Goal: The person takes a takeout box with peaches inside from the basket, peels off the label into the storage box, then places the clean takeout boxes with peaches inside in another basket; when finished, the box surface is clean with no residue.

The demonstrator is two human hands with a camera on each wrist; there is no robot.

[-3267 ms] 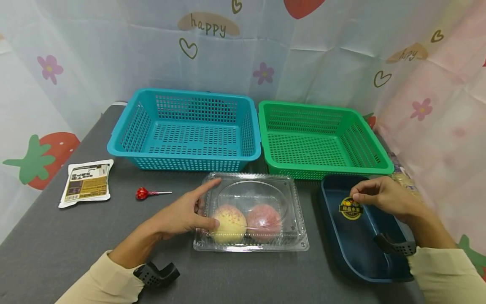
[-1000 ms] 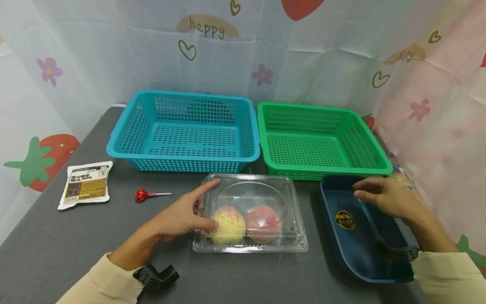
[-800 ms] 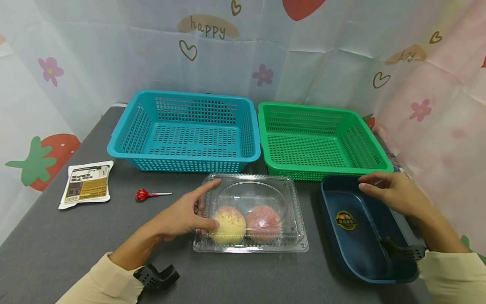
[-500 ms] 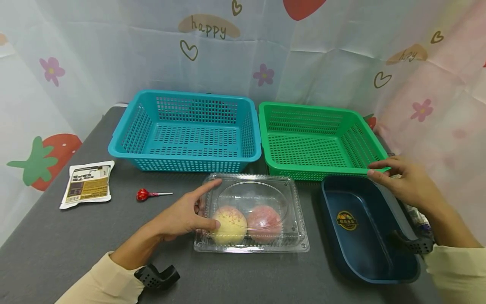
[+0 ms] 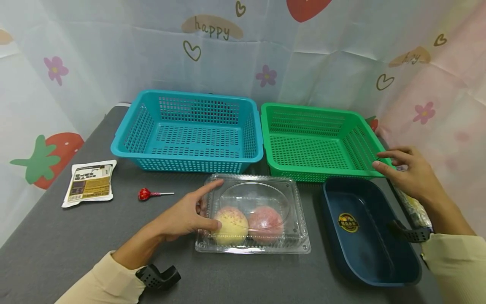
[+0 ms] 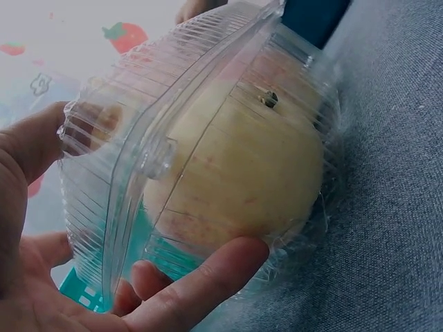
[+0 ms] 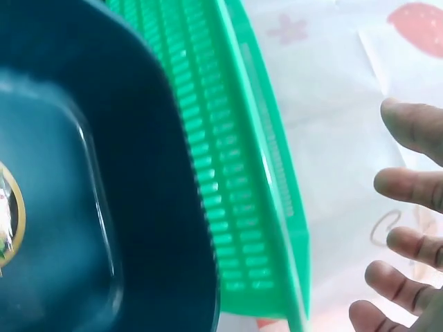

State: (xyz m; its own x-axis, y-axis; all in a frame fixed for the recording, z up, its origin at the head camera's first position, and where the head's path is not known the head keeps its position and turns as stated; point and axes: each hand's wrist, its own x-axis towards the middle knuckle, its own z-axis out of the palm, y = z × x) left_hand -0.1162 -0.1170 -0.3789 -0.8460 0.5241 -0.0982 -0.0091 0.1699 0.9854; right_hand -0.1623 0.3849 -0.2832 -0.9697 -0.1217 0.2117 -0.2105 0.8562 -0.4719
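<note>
A clear plastic clamshell box (image 5: 252, 245) lies on the table with two round fruits inside: a pale yellow one (image 5: 231, 230) and a pink one (image 5: 267, 230). My left hand (image 5: 187, 213) grips the box's left side, thumb on its near part and index finger stretched toward its far corner; the left wrist view shows the fingers spread around the clear wall. My right hand (image 5: 411, 171) hovers by the right front corner of the green basket (image 5: 326, 173), fingers loosely bent and holding nothing. A black-and-gold round sticker (image 5: 348, 223) lies in the dark blue basin (image 5: 373, 276).
A blue basket (image 5: 186, 158) stands at the back beside the green one. To the left lie a red lollipop (image 5: 144, 194) and a white-edged food packet (image 5: 89, 183). Shiny packaging (image 5: 415, 211) lies right of the basin, partly behind my right arm. A printed curtain (image 5: 322, 71) hangs behind.
Earlier my right hand held the round sticker over the basin; the sticker now lies inside it. The hand has since moved right and away, past the basin's far corner. My left hand stays put.
</note>
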